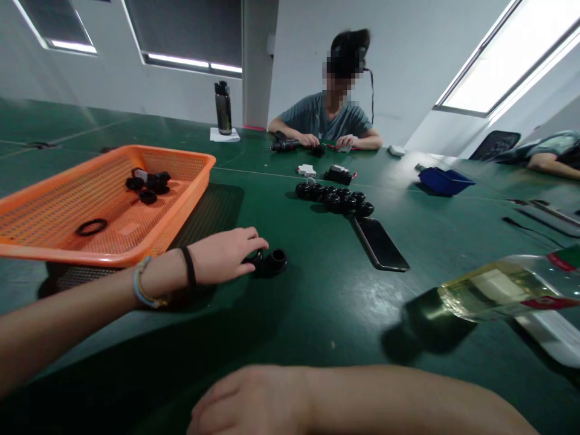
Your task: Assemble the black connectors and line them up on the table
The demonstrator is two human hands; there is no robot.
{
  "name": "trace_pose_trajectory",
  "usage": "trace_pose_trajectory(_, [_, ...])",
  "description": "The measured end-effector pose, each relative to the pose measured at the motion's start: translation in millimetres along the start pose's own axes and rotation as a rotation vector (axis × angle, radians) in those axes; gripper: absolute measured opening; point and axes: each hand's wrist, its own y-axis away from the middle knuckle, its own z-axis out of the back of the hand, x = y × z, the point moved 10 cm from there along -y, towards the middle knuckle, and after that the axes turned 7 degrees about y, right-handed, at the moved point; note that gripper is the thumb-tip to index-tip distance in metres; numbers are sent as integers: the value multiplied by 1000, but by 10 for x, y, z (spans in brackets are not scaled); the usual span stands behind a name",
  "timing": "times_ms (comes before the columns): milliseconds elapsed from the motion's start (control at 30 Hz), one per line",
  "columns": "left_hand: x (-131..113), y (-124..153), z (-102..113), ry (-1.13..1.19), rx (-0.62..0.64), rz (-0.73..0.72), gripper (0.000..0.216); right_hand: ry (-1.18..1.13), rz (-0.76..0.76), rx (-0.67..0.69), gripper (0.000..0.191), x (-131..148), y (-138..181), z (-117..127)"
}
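Observation:
My left hand (pixel 229 255) reaches over the green table beside the orange basket. Its thumb and fingers close on a small black round part (pixel 256 260). Right beside that part, a black plastic ring-like piece (pixel 277 260) stands with its hole facing up. My right hand (pixel 247 403) is low at the bottom edge, bent inward with its fingers curled. The frame cuts it off, so whatever it may hold is hidden. Farther forward, several black round pieces (pixel 334 197) lie together in a cluster.
An orange basket (pixel 181 226) at left holds black rings and parts (pixel 148 182). A phone (pixel 380 244), a drink bottle (pixel 493 287) and a blue bin (pixel 444 181) lie rightward. Across the table sits a person (pixel 330 118) near a power drill (pixel 285 145) and a dark bottle (pixel 223 109).

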Motion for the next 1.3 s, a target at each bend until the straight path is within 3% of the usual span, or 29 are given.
trace_pose_trajectory(133, [108, 30, -210, 25, -64, 78, 34, 144, -407, -435, 24, -661, 479, 592])
trace_pose_trajectory(233, [155, 63, -213, 62, -127, 81, 44, 286, -660, -634, 21, -1018, 905, 881])
trace_pose_trajectory(300, [190, 93, -214, 83, -173, 103, 51, 299, -915, -668, 24, -1283, 1178, 905])
trace_pose_trajectory(400, [260, 130, -248, 108, -244, 169, 50, 89, -1318, -735, 27, -1592, 1611, 736])
trace_pose_trajectory(467, [283, 133, -279, 130, -278, 190, 42, -105, -1450, -772, 26, -1676, 1767, 577])
trace_pose_trajectory(567, [301, 125, -285, 205, -323, 196, 31, -321, -1512, -747, 25, -1695, 1825, 415])
trace_pose_trajectory(633, [332, 132, -249, 316, -377, 196, 28, -375, -1525, -632, 29, -1669, 1793, 350])
trace_pose_trajectory(800, [509, 168, -230, 757, -494, 215, 34, -266, -1554, -284, 46, -1617, 1710, 270])
trace_pose_trajectory(900, [543, 158, -279, 934, -487, 196, 39, -181, -1495, -191, 34, -1631, 1631, 280])
trace_pose_trajectory(1033, [514, 145, -306, 1021, -455, 178, 38, -210, -1501, -249, 27, -1641, 1643, 323])
trace_pose_trajectory(1167, [482, 141, -295, 1074, -443, 155, 38, -387, -1530, -403, 31, -1624, 1711, 311])
trace_pose_trajectory(1300, [465, 133, -301, 1083, -422, 139, 39, -421, -1598, -561, 36, -1604, 1849, 325])
